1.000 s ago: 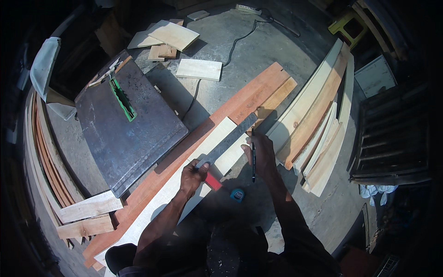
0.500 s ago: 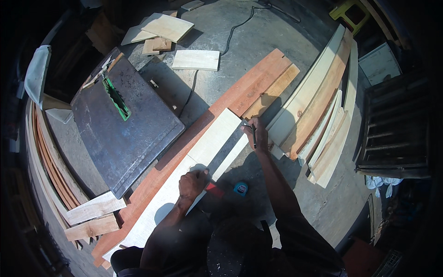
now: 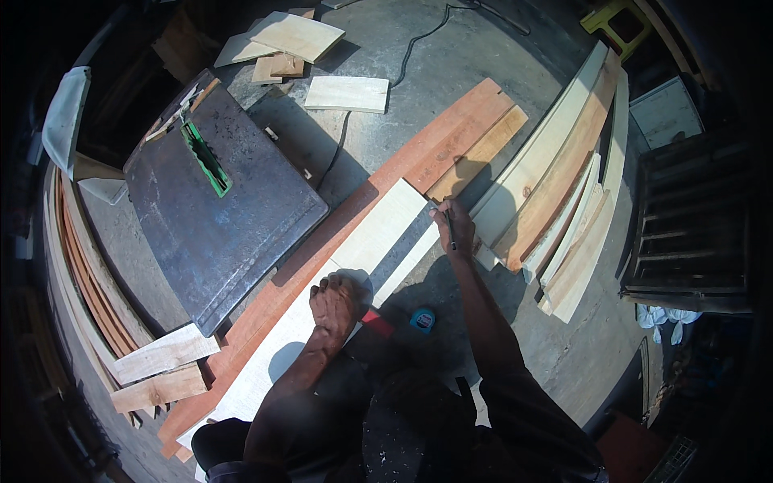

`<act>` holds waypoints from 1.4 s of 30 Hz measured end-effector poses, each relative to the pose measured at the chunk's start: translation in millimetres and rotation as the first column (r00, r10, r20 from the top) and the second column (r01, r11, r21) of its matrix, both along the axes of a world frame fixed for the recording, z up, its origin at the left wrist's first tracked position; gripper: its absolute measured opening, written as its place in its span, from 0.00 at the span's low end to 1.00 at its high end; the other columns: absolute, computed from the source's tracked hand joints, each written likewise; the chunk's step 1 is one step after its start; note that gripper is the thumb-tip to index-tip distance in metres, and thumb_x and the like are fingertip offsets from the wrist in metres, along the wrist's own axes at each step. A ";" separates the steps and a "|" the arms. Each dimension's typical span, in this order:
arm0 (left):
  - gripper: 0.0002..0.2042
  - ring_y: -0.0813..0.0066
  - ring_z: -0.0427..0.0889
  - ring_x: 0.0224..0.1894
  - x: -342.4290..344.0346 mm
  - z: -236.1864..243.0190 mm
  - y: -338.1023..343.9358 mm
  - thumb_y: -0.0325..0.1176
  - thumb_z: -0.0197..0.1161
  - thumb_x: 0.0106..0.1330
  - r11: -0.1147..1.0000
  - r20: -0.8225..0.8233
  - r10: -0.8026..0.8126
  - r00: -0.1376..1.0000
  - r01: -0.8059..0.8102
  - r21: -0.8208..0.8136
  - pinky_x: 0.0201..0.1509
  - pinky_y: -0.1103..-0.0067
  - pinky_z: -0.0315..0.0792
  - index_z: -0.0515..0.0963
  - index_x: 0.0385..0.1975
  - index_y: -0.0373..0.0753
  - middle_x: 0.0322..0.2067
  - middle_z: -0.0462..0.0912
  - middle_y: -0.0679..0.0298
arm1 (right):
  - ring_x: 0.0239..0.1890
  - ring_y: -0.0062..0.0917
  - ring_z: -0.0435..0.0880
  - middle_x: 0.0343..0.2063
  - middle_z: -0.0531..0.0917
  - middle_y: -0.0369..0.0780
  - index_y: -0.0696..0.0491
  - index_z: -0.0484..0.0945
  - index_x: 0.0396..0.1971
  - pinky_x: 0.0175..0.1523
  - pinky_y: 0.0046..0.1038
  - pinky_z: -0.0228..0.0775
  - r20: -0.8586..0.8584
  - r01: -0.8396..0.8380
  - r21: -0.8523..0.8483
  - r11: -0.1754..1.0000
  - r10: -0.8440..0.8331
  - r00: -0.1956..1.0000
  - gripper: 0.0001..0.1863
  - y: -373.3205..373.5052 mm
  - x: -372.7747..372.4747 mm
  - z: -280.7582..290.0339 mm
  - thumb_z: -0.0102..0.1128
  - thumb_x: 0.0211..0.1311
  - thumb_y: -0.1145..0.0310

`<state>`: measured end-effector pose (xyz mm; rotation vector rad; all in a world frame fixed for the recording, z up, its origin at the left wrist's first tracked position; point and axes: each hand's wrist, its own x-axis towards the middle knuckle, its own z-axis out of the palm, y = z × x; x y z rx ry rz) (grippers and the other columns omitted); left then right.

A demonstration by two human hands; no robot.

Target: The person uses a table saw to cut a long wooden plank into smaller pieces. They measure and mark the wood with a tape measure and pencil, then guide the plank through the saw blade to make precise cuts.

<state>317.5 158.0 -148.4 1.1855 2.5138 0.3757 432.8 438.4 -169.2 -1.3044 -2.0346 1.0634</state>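
The metal rule (image 3: 400,251) lies flat on the pale board (image 3: 378,233), its long axis running much the same way as the board's, from lower left up to upper right, away from the person. It sits toward the board's right long edge, with a narrow bright strip of wood left bare beyond it; the wider bare part is on its left. Its far end comes up close to the board's far right corner, and the right hand (image 3: 452,224) is at that end. This hand pinches a dark pencil (image 3: 450,229), whose tail slants back toward the wrist; the tip is lost behind the fingers, so whether it touches wood or metal I can't tell.

The left hand (image 3: 332,308) is at the opposite, near end of the rule, over the board, knuckles up and fingers bent. It seems to bear down there, though its underside is hidden and I can't say if it grasps anything. So each hand has one end of the rule, the right being the nearer to the board's far edge. A red piece (image 3: 377,323) pokes out past the board's right edge, just beside the left hand.

Right of that, a teal tape measure (image 3: 422,320) lies apart from both hands. Along the board's left edge runs a reddish plank (image 3: 338,229).
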 end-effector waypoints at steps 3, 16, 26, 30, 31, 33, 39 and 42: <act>0.19 0.52 0.85 0.46 4.8 7.9 4.1 0.49 0.73 0.61 0.999 0.014 -0.039 0.999 0.039 -0.004 0.51 0.58 0.75 0.83 0.41 0.40 0.43 0.86 0.57 | 0.27 0.26 0.77 0.24 0.81 0.42 0.56 0.76 0.35 0.39 0.30 0.74 -0.014 0.018 0.026 1.000 -0.018 1.000 0.11 -2.2 -1.1 -4.2 0.74 0.61 0.74; 0.24 0.55 0.84 0.45 12.9 13.7 15.5 0.48 0.75 0.55 0.999 0.012 0.031 0.999 -0.031 -0.020 0.54 0.59 0.65 0.77 0.44 0.41 0.40 0.85 0.57 | 0.30 0.22 0.76 0.26 0.81 0.37 0.54 0.78 0.35 0.41 0.29 0.73 -0.010 0.047 0.002 0.999 -0.047 0.999 0.12 -2.0 -2.3 -2.1 0.75 0.61 0.67; 0.37 0.52 0.62 0.75 -15.1 30.8 49.9 0.51 0.67 0.68 0.894 -0.093 -0.448 0.889 0.447 -0.030 0.76 0.54 0.58 0.62 0.77 0.58 0.76 0.60 0.60 | 0.27 0.26 0.79 0.24 0.82 0.41 0.54 0.77 0.34 0.38 0.30 0.74 -0.008 0.010 0.038 0.999 -0.009 1.000 0.11 -0.2 0.3 -4.2 0.73 0.62 0.70; 0.41 0.56 0.51 0.81 -34.3 22.9 73.5 0.57 0.68 0.64 0.731 -0.096 -0.664 0.741 0.618 -0.288 0.79 0.48 0.52 0.58 0.78 0.68 0.81 0.51 0.74 | 0.26 0.27 0.79 0.23 0.82 0.40 0.54 0.77 0.34 0.38 0.31 0.74 -0.037 -0.010 -0.009 1.000 0.009 0.999 0.11 3.8 1.7 -1.6 0.73 0.61 0.68; 0.42 0.56 0.50 0.82 -38.0 19.5 74.9 0.59 0.69 0.63 0.711 -0.150 -0.694 0.704 0.637 -0.298 0.79 0.47 0.52 0.58 0.78 0.69 0.81 0.50 0.76 | 0.26 0.26 0.78 0.23 0.81 0.40 0.54 0.78 0.34 0.38 0.30 0.74 -0.064 -0.033 0.030 0.999 0.035 0.997 0.11 5.1 2.3 -0.7 0.73 0.61 0.67; 0.45 0.59 0.49 0.81 -42.7 12.3 74.0 0.68 0.66 0.53 0.692 -0.199 -0.718 0.667 0.651 -0.312 0.75 0.41 0.50 0.60 0.76 0.74 0.82 0.48 0.85 | 0.25 0.25 0.78 0.22 0.81 0.39 0.54 0.78 0.34 0.37 0.30 0.74 -0.066 -0.051 0.048 0.998 0.054 0.996 0.11 4.9 5.9 0.5 0.73 0.61 0.67; 0.48 0.61 0.48 0.81 -46.7 1.9 71.4 0.71 0.62 0.49 0.678 -0.316 -0.735 0.600 0.664 -0.316 0.74 0.44 0.53 0.61 0.76 0.73 0.81 0.48 0.89 | 0.28 0.16 0.72 0.23 0.79 0.32 0.54 0.79 0.33 0.36 0.25 0.69 -0.099 0.026 -0.107 0.994 -0.037 0.994 0.12 4.5 6.3 -5.1 0.74 0.60 0.65; 0.47 0.60 0.46 0.82 -48.9 2.8 75.5 0.71 0.65 0.56 0.647 -0.205 -0.759 0.618 0.685 -0.335 0.77 0.46 0.53 0.58 0.78 0.71 0.81 0.47 0.86 | 0.28 0.15 0.73 0.24 0.80 0.32 0.54 0.79 0.33 0.36 0.25 0.68 -0.038 0.038 -0.096 0.995 -0.042 0.998 0.11 6.8 7.6 -8.4 0.74 0.61 0.65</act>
